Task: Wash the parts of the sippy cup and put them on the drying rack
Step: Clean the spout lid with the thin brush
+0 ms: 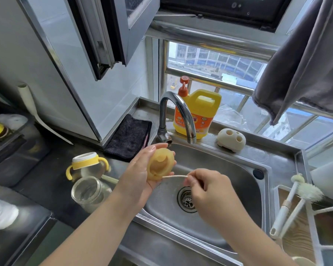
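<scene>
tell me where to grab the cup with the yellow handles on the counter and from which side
Take the yellow-handled cup by its two side handles, or round the yellow collar just under the white rim. Come from above or from the sink side: it stands upright, and the clear jar stands close in front of it, blocking a low approach from the near side.

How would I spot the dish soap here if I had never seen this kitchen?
Find the curved chrome tap at the back of the steel sink. Right behind it on the window ledge stands a yellow plastic jug with an orange label. It alone has a red pump top.
</scene>
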